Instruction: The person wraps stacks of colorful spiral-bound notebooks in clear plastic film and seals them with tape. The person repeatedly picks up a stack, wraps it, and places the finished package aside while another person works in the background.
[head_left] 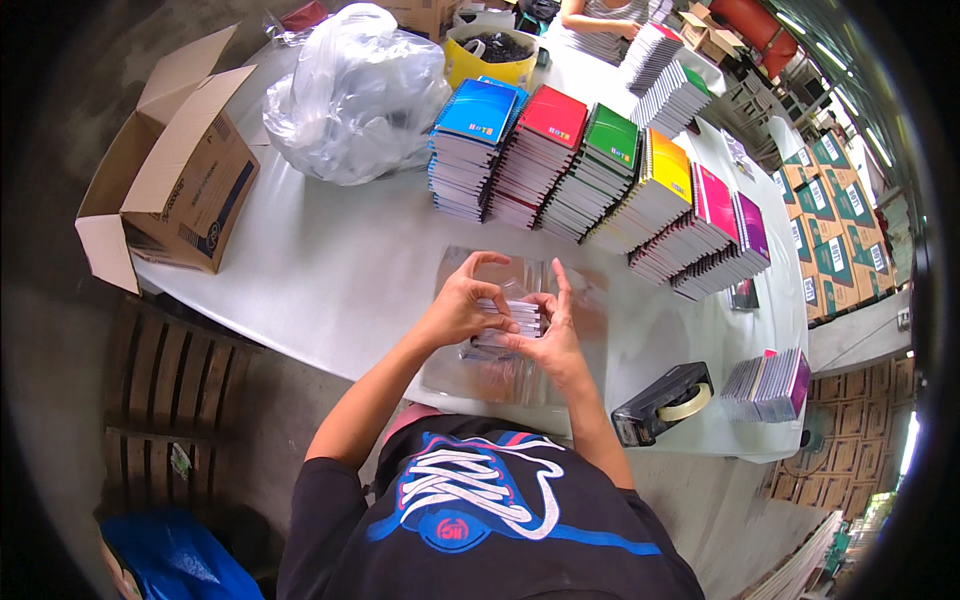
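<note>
Between my two hands is a small stack of notebooks [524,318], its white page edges showing, with clear plastic around part of it. My left hand [468,303] grips the stack from the left, forefinger raised and bent. From the right, my right hand [556,338] holds it with the thumb along the near side, one finger pointing up. Beneath them lie clear plastic sleeves [438,378] on the white-covered table [330,270]. Beyond my hands stand tall stacks of spiral notebooks with blue [473,112], red [553,117], green [612,137], yellow [668,165], pink and purple covers.
A black tape dispenser [640,418] and a purple-covered notebook stack [765,387] sit at the right. An open cardboard box [190,215], a large clear plastic bag [355,105] and a yellow bucket [490,68] are farther left. Across the table, a person's hand [628,30] is near more notebooks.
</note>
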